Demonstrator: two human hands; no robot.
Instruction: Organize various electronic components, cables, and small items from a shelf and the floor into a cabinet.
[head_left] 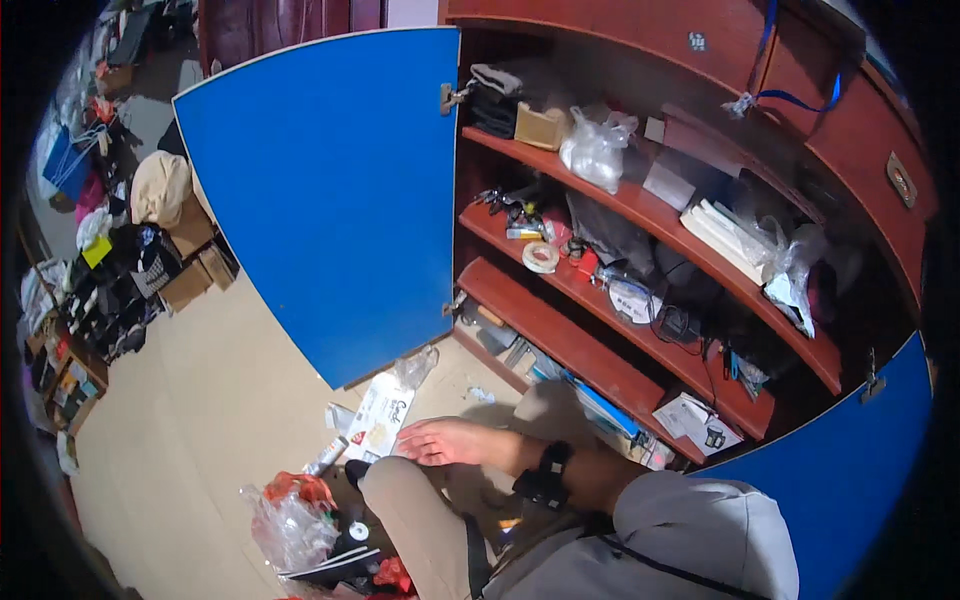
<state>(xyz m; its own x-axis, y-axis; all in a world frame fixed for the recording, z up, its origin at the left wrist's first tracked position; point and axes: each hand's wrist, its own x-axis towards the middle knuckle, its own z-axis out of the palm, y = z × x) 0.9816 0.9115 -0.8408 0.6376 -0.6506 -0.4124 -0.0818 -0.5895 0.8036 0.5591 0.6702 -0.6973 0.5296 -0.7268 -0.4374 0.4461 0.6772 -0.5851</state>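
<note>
Grey sleeve [700, 525]; right hand [440, 441] by white box [380, 410] (slanting up-right).

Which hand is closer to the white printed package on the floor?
Right, from what shows. The right hand is just beside the white printed package; I can't tell whether they touch. The left hand is out of view, so its distance is unknown.

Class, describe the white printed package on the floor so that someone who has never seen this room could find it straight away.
Find the open left-hand blue cupboard door. On the pale floor near its lowest corner, by the person's fingertips, lies a flat white package. Unlike the crumpled clear plastic bag beside it, it is straight-edged, with dark lettering.
</note>
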